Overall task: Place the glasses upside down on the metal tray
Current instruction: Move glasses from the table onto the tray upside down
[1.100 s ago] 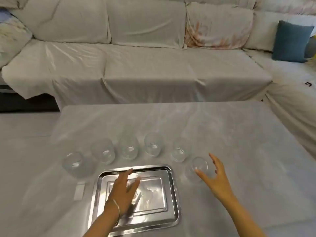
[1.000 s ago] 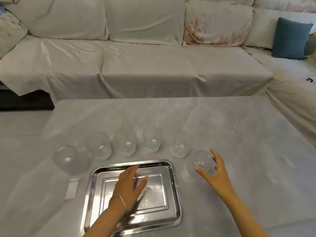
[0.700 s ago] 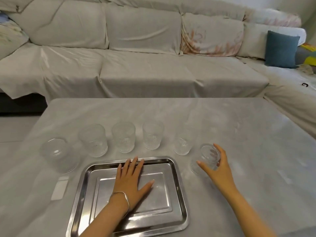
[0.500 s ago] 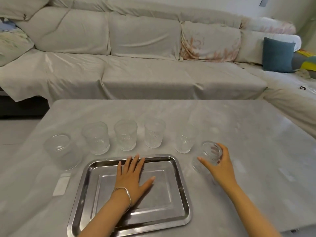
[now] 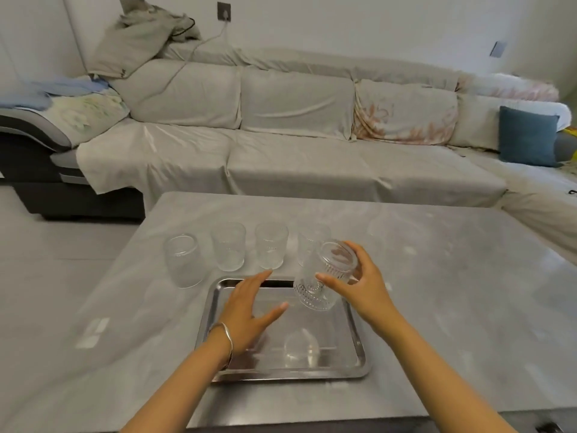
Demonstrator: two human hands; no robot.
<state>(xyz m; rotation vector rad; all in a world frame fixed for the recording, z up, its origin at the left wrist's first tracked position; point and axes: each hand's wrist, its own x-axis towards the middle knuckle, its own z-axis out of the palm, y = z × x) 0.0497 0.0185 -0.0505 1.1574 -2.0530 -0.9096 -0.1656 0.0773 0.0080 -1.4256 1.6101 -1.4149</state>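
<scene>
A shiny metal tray [image 5: 356, 345] lies on the grey table near me. My right hand [image 5: 359, 285] grips a ribbed clear glass [image 5: 324, 276], tilted in the air over the tray's far right corner, its open rim toward me and upward. My left hand [image 5: 249, 310] rests flat on the tray's left half, fingers spread, a bangle on the wrist. Several more clear glasses stand upright in a row behind the tray: one at far left [image 5: 182, 260], then a second [image 5: 228, 250], a third [image 5: 271, 245], and another [image 5: 307, 242] partly hidden behind the held glass.
A small white card [image 5: 92, 332] lies on the table left of the tray. The grey table [image 5: 437, 292] stretches right and far. A covered sofa [image 5: 296, 157] with a blue cushion [image 5: 527, 140] runs behind the table.
My right hand closed on the rightmost glass, lifted it off the table and carried it left over the tray, tilting it. My left hand stayed flat on the tray. The camera view tilted up.
</scene>
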